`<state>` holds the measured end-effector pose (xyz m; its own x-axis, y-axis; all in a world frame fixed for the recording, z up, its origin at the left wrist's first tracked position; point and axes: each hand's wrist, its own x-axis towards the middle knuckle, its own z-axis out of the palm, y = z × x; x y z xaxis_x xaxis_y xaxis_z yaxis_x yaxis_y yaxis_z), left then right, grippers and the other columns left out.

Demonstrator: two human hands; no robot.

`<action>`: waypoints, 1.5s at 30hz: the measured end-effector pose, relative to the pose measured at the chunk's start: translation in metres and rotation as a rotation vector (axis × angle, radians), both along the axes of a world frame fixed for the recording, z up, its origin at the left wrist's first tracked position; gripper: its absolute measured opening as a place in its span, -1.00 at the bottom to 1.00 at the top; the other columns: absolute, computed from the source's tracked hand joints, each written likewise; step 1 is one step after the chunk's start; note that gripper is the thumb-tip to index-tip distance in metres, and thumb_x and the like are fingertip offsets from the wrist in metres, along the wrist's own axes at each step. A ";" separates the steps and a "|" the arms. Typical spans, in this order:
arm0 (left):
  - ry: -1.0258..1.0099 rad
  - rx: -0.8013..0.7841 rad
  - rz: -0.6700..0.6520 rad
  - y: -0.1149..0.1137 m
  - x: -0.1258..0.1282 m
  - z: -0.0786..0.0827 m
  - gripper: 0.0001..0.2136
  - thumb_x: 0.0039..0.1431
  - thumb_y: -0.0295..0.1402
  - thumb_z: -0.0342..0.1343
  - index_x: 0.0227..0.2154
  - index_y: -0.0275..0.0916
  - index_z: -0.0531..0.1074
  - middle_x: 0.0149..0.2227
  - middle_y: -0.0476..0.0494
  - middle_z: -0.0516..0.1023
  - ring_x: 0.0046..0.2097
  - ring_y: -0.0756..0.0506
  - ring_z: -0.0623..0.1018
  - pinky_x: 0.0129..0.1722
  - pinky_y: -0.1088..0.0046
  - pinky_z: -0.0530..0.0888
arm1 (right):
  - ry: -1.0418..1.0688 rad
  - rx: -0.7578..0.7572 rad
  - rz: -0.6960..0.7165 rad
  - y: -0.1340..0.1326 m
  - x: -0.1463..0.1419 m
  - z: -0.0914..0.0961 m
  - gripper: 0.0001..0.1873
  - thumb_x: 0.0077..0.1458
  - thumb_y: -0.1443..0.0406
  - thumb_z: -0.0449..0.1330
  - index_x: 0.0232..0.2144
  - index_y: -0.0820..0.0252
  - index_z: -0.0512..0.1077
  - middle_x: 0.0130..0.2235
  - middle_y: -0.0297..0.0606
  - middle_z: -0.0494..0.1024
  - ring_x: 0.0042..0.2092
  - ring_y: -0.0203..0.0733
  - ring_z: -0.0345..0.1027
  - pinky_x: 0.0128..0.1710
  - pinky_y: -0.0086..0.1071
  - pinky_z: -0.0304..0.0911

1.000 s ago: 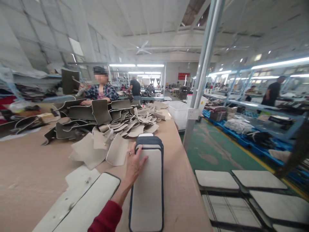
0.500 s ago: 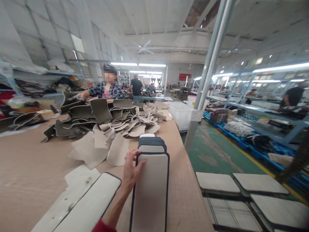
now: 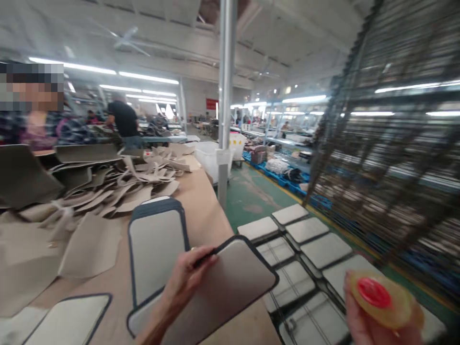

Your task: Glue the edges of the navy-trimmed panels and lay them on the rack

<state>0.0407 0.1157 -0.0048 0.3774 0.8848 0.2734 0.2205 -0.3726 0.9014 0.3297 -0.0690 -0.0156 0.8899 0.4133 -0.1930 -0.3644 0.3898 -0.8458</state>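
My left hand [image 3: 185,275] is closed on the upper edge of a pale panel [image 3: 233,292] with rounded corners and a dark border. This panel is turned at an angle across the table's right edge. Behind it lies a stack of matching panels [image 3: 156,249]. At the lower right, my right hand [image 3: 362,316] is wrapped around a yellowish, rounded object [image 3: 397,304] with a red disc-shaped part; its exact kind is unclear. Another pale panel [image 3: 72,318] lies near the table's lower left.
Curved grey-beige pieces [image 3: 93,239] are heaped on the brown table [image 3: 204,191]. Pale panels lie on a wire rack [image 3: 305,258] beside it. More wire racks [image 3: 402,158] tilt up at the right. A metal post [image 3: 223,182] and a white bin [image 3: 208,158] stand beyond. A co-worker [image 3: 39,115] is at the left.
My view has swung right. My left hand has lifted the top panel off the stack and turned it rightward. My right hand, with the yellowish object, and the tilted wire racks have come into view.
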 end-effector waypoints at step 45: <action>0.696 -0.120 -1.972 -0.105 0.269 0.128 -0.80 -0.07 -0.62 0.23 -0.34 -0.36 0.64 -0.41 -0.05 0.65 -0.32 -0.04 0.56 -0.31 0.62 0.47 | -0.458 0.152 0.207 -0.128 0.077 0.078 -0.22 -0.57 0.03 0.51 -0.16 0.04 0.49 -0.33 -0.21 0.60 -0.34 0.04 0.51 -0.35 -0.16 0.45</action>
<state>0.3097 0.0111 0.1229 0.6100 -0.7289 -0.3108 -0.0697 -0.4401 0.8953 0.4066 -0.1975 0.0625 0.7657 0.5827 0.2723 -0.0530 0.4791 -0.8762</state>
